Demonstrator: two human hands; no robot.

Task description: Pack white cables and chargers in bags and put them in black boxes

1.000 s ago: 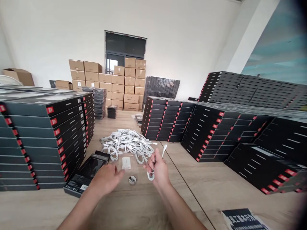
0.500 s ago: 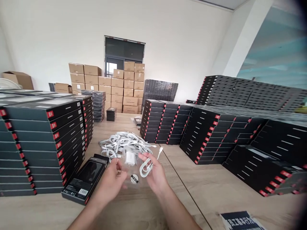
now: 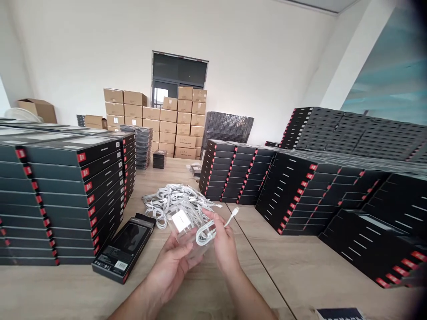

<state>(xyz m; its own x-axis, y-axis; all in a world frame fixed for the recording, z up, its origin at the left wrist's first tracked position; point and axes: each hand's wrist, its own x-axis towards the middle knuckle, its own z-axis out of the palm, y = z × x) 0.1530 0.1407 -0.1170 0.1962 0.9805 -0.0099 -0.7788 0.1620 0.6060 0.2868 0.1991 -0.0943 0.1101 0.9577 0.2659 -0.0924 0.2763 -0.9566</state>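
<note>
Hard to make out edges of clear plastic tray (image 3: 202,253), mid-front, lifted off surface (image 3: 200,298) in part-curled L hand (image 3: 171,269); white adapter (image 3: 181,221) inside. Can't see all fingertips of R hand (image 3: 225,244), pinched round coiled white cable (image 3: 199,232), overlapping tray's R side; plug end (image 3: 235,212) poking out R. Printed sheet (image 3: 340,314) cut off at btm. Behind tray, partly blocked: cable pile (image 3: 173,191), too tangled to count. To L: 1 black box (image 3: 125,249) lying flat by box stack (image 3: 66,195). Held: 1 tray, 1 adapter, 1 cable.
</note>
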